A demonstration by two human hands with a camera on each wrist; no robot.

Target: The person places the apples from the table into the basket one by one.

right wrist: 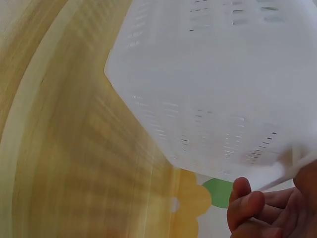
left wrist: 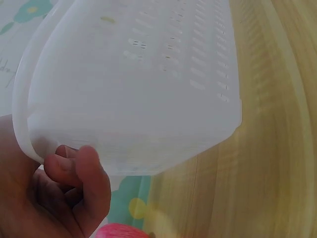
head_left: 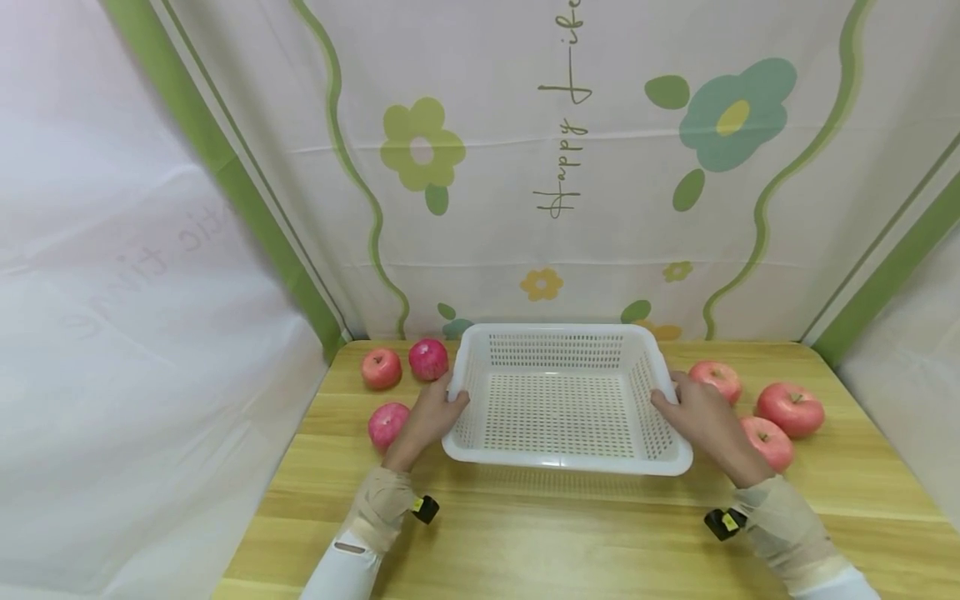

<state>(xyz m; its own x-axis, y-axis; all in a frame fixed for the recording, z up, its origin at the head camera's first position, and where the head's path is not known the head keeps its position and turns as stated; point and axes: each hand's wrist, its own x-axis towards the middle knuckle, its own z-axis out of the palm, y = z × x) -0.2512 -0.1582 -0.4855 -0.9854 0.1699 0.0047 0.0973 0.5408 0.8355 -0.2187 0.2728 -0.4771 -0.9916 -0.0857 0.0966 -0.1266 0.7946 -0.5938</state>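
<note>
A white plastic basket with slotted walls and floor has nothing in it. My left hand grips its left rim, thumb over the edge and fingers curled underneath, as the left wrist view also shows at the hand. On the opposite side my right hand holds the right rim the same way. Both wrist views show the basket's underside tilted above the wooden table. Beside the left hand lies a pink apple; close by the right hand is another apple.
At the back left are a red apple and a deep pink apple. Two more apples, one behind and one farther right, lie right of the basket. A printed curtain hangs along the table's back edge.
</note>
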